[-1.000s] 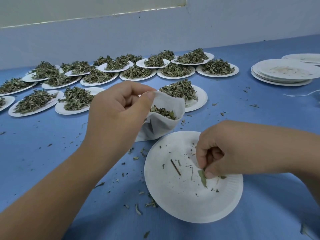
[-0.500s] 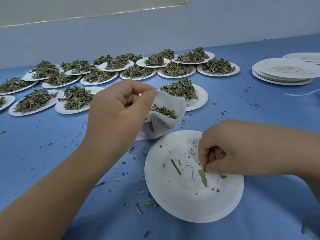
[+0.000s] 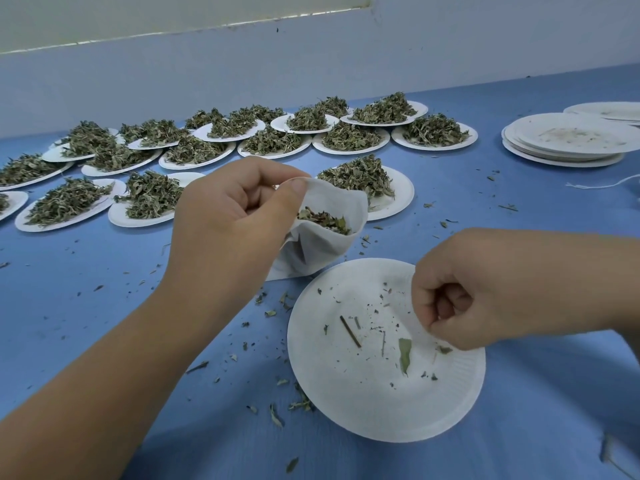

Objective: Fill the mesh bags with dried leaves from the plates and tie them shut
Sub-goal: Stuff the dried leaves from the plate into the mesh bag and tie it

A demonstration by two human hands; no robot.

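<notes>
The left hand (image 3: 235, 230) holds the mesh bag (image 3: 322, 247) upright. Its grip pinches the rim between thumb and fingers so the mouth gapes, and dried leaves (image 3: 325, 221) fill the bag partway. The bag sits at 11 o'clock from the near plate (image 3: 346, 417), which carries only crumbs, a twig (image 3: 350, 331) and one leaf (image 3: 404, 355).

The right hand (image 3: 485, 289) hovers over that plate's 2 o'clock edge, its grip closed, fingertips pressed together with nothing visible between them.

I judge two risks. The thin rim could slip from the pinch and tip the bag, spilling leaves onto the littered desk (image 3: 104, 306). Crumbs too fine to pinch may drop short of the mouth.

Full plates (image 3: 401, 197) wait from 10 to 12 o'clock. A stack of empty plates (image 3: 561, 157) and string (image 3: 595, 184) lie at 2 o'clock.
</notes>
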